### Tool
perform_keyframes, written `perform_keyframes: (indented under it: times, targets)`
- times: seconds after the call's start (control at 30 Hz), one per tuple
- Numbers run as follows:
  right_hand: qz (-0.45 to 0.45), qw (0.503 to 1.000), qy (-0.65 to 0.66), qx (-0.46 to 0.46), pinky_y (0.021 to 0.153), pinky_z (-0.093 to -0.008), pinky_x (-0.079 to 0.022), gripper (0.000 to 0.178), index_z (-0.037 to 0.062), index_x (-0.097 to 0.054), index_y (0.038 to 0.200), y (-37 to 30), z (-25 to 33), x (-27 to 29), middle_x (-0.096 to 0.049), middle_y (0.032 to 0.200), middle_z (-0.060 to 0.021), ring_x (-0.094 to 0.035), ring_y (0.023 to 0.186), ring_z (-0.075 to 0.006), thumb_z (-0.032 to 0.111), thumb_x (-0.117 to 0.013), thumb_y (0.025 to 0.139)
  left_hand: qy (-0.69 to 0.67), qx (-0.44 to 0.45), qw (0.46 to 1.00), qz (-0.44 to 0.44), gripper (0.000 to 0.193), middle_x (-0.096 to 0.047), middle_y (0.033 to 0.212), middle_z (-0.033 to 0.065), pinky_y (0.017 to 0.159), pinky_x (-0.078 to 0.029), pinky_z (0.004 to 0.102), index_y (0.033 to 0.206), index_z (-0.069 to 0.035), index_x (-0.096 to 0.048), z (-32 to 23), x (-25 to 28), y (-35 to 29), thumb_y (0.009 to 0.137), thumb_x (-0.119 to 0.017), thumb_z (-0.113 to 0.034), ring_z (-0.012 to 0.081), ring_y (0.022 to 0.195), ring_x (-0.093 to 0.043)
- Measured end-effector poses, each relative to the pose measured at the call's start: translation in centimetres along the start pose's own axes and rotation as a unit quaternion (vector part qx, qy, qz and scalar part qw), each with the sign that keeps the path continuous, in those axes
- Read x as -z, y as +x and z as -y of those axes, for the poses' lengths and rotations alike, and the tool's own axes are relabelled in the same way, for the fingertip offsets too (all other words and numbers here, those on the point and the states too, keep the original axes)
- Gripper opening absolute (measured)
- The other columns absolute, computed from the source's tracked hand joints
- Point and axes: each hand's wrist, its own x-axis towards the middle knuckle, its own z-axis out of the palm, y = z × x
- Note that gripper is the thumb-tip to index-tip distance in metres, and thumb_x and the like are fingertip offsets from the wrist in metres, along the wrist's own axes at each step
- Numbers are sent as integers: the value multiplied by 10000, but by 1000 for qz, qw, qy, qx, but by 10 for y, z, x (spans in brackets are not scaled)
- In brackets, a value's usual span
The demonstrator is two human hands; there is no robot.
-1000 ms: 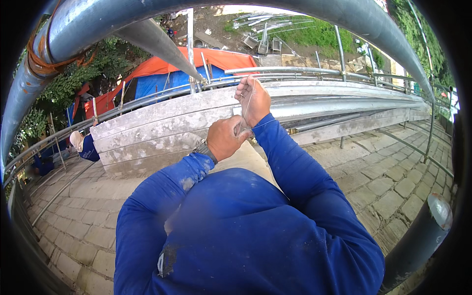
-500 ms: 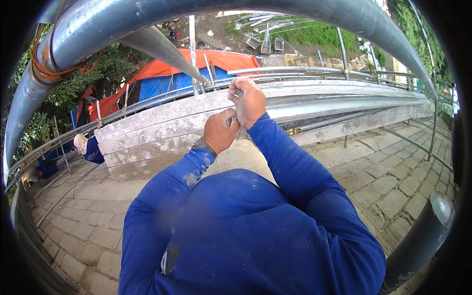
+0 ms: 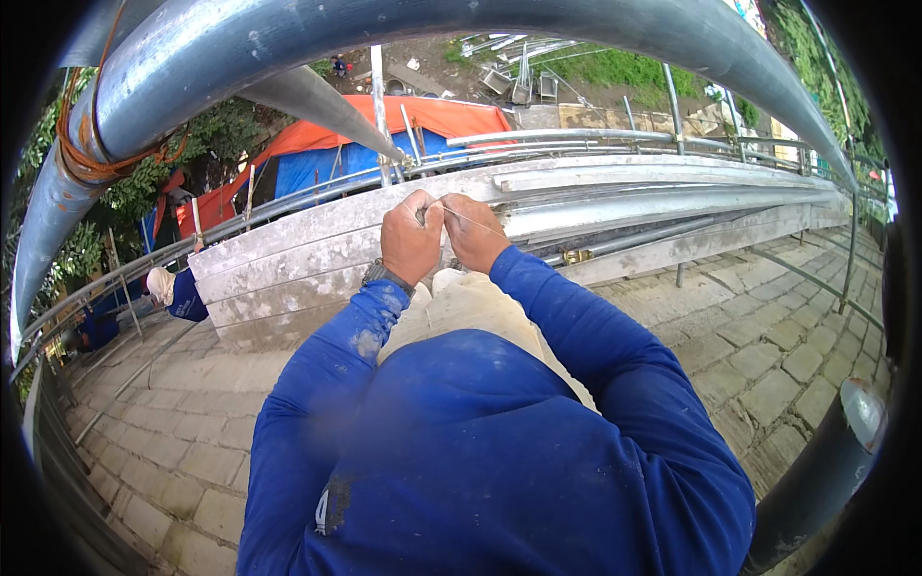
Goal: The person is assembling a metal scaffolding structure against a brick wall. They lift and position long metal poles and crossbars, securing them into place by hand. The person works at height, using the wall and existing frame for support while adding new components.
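Observation:
My left hand (image 3: 410, 237), a watch (image 3: 385, 276) at its wrist, is closed in front of my chest. Close beside it, knuckles nearly touching, is my right hand (image 3: 474, 231), also closed. A thin pale string (image 3: 471, 220) runs between the two hands and trails over the back of the right one. Its ends and what else the fingers may enclose are hidden. Beyond both hands lie grey, stained boards (image 3: 288, 252), side by side.
Metal channels and pipes (image 3: 634, 217) lie to the right of the boards. A large steel pipe (image 3: 432, 21) arches overhead, with rusty wire (image 3: 82, 158) around its left end. A co-worker (image 3: 178, 293) is at the left. A dark upright post (image 3: 816, 480) stands near right on the block paving (image 3: 759, 336).
My right hand has come down from above to beside the left hand. The left hand has risen slightly, and the string now crosses the right hand's back.

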Motion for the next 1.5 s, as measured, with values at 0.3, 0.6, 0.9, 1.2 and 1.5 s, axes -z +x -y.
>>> perform_keyframes:
  times: [0.3, 0.6, 0.9, 1.2, 1.5]
  targets:
    - [20, 988, 21, 149, 1041, -454, -457, 509, 26, -556, 1313, -36, 73, 54, -580, 1317, -190, -558, 1215, -388, -11, -672, 819, -117, 184, 975, 39, 195, -518, 650, -21, 543, -368, 269, 856, -36, -643, 55, 30, 14, 968, -577, -181, 67, 593, -444]
    - [107, 988, 112, -15, 1021, -427, -460, 620, 33, -462, 1432, -61, 20, 62, -602, 1326, -228, -599, 1192, -379, 232, -711, 901, -447, 269, 821, 233, 153, -510, 689, -25, 542, -351, 246, 948, -50, -598, -10, 15, 5, 1017, -541, -174, 71, 561, -395]
    - [133, 966, 103, -197, 813, -422, -516, 321, 32, -634, 1262, -123, 6, 87, -697, 954, -223, -683, 865, -361, 99, -573, 955, -404, 337, 770, 361, 375, -633, 1213, 100, 747, -544, 303, 1322, -19, -518, 3, -29, -20, 1059, -516, -286, 161, 837, -667]
    - [370, 813, 72, -443, 755, -369, -533, 362, 75, -682, 1252, -317, -77, 138, -736, 808, -94, -694, 778, -218, 143, -537, 928, -43, 222, 808, 544, 471, -647, 1221, 115, 819, -547, 325, 1345, 0, -571, 38, -17, -43, 983, -638, -293, 176, 945, -685]
    - [223, 779, 271, -520, 621, -329, -483, 287, 48, -658, 1222, -361, -39, 83, -650, 756, -49, -582, 658, -150, 109, -515, 981, -31, 248, 871, 422, 364, -691, 1060, 99, 808, -536, 311, 1271, 10, -620, 82, 17, -36, 983, -620, -213, 154, 872, -676]
